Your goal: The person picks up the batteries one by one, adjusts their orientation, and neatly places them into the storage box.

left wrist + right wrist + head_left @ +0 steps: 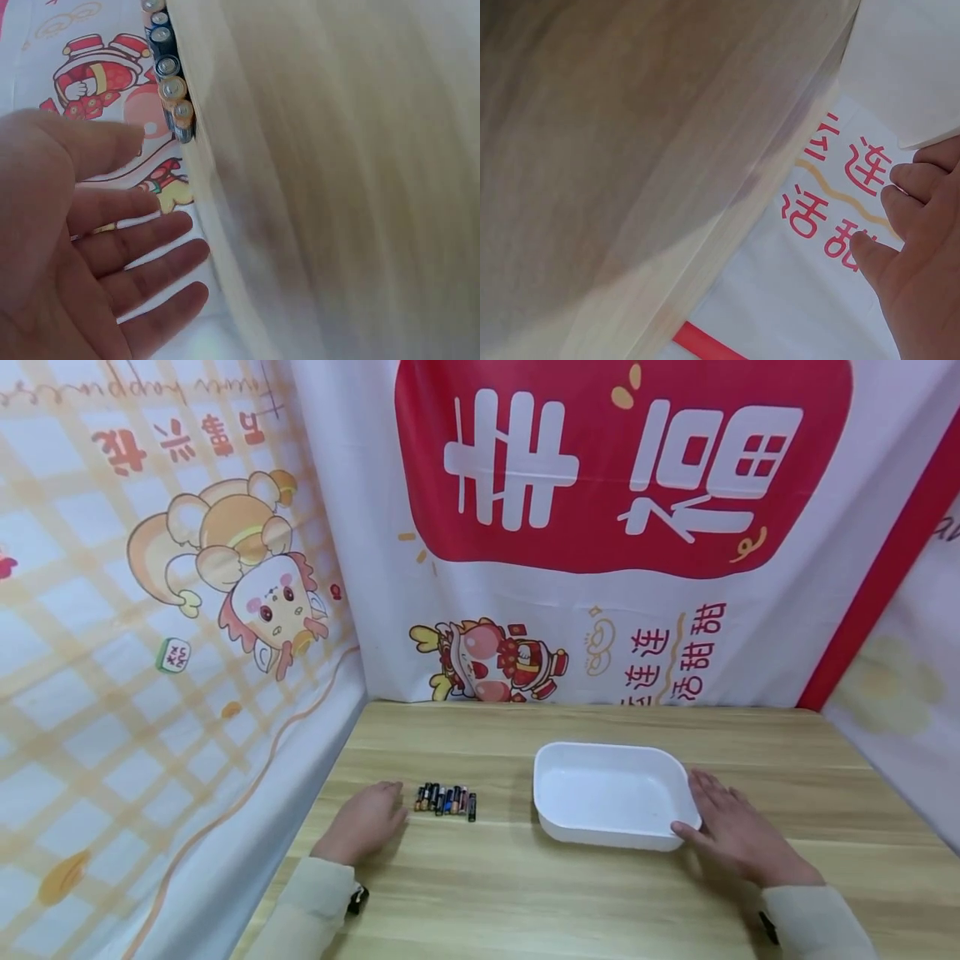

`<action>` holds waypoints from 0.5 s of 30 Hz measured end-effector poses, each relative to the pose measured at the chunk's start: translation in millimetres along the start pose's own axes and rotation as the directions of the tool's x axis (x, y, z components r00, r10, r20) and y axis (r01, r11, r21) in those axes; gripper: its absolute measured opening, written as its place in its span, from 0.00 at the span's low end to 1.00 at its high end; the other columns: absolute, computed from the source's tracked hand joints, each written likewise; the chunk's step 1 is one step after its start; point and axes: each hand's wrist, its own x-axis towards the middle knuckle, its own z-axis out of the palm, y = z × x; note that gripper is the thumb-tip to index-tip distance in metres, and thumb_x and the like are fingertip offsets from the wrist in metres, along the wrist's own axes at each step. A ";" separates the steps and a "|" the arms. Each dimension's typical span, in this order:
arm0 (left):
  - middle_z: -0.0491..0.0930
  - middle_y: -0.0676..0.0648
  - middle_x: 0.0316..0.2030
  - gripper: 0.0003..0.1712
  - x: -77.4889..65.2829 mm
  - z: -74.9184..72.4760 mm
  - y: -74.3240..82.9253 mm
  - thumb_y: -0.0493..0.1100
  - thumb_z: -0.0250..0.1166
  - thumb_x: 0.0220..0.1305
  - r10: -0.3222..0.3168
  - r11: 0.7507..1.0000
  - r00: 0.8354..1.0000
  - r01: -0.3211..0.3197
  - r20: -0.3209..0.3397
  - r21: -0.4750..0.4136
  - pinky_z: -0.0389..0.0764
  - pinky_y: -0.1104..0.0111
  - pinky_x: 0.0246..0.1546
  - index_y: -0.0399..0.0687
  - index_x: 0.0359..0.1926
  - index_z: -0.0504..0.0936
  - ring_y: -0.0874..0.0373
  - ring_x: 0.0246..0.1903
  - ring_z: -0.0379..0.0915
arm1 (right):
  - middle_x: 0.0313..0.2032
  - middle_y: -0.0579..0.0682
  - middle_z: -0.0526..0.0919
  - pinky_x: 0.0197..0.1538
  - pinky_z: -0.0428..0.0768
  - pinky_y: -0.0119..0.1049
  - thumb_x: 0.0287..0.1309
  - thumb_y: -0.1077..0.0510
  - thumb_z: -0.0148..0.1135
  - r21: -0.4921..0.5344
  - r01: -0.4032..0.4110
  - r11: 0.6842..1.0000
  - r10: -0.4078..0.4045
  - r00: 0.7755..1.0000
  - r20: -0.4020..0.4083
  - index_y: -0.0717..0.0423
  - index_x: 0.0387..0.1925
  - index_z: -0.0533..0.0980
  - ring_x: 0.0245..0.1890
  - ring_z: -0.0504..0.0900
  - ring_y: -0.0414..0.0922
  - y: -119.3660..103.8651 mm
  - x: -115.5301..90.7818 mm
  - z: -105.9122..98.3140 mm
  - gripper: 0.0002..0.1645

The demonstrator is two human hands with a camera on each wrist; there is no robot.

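- Left hand [367, 818]: fingers extended and apart, holding nothing, just beside a row of batteries [446, 800] on the wooden table [525, 893].
- Right hand [738, 835]: thumb at the near right corner of the white container [615, 840], fingers along its right wall; whether clamped, cannot be told.
- Left wrist view only: metal battery ends, palm.
- Head view only: container's interior.

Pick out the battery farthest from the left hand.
The dark battery at the right end of the battery row, nearest the white container; the others all sit between it and the left hand.
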 end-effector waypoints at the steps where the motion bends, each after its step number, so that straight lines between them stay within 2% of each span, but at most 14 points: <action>1: 0.76 0.37 0.57 0.29 0.7 1.2 0.5 0.50 0.61 0.68 -0.025 0.999 1.000 0.024 -0.002 -0.033 0.72 0.47 0.59 0.35 0.62 0.73 0.41 0.56 0.72 | 0.71 0.69 0.53 0.68 0.52 0.65 0.65 0.31 0.49 0.002 0.000 1.000 0.000 1.000 -0.001 0.72 0.71 0.51 0.70 0.52 0.65 0.9 0.0 0.2 0.55; 5: 0.78 0.39 0.55 0.28 4.9 3.9 1.6 0.50 0.62 0.67 -0.104 0.985 0.995 0.102 -0.007 -0.142 0.74 0.46 0.57 0.36 0.61 0.74 0.41 0.54 0.73 | 0.71 0.69 0.54 0.68 0.52 0.64 0.65 0.31 0.49 -0.008 0.015 1.000 -0.015 1.000 -0.017 0.72 0.71 0.51 0.70 0.52 0.64 3.6 0.2 1.2 0.54; 8: 0.78 0.39 0.54 0.27 9.1 5.9 -0.1 0.49 0.62 0.68 -0.145 0.973 0.989 0.145 0.012 -0.181 0.75 0.47 0.56 0.37 0.61 0.75 0.42 0.53 0.74 | 0.71 0.69 0.52 0.71 0.47 0.61 0.65 0.31 0.48 -0.007 0.017 1.000 -0.017 1.000 -0.014 0.72 0.71 0.50 0.71 0.50 0.63 4.5 -0.4 3.0 0.55; 11: 0.79 0.40 0.53 0.25 14.2 6.4 -1.6 0.47 0.63 0.67 -0.192 0.950 0.981 0.194 0.033 -0.245 0.77 0.48 0.54 0.36 0.60 0.75 0.42 0.52 0.75 | 0.72 0.67 0.51 0.74 0.40 0.54 0.64 0.29 0.48 -0.005 0.018 1.000 -0.018 1.000 -0.010 0.70 0.72 0.49 0.72 0.48 0.62 4.5 0.2 4.9 0.56; 15: 0.81 0.41 0.48 0.24 24.2 6.1 -2.1 0.44 0.64 0.66 -0.240 0.918 0.970 0.238 0.031 -0.319 0.79 0.50 0.51 0.36 0.58 0.76 0.46 0.48 0.77 | 0.72 0.66 0.51 0.73 0.43 0.54 0.65 0.30 0.47 -0.015 0.042 0.999 -0.042 0.999 -0.013 0.71 0.72 0.49 0.72 0.48 0.62 5.3 4.1 4.2 0.56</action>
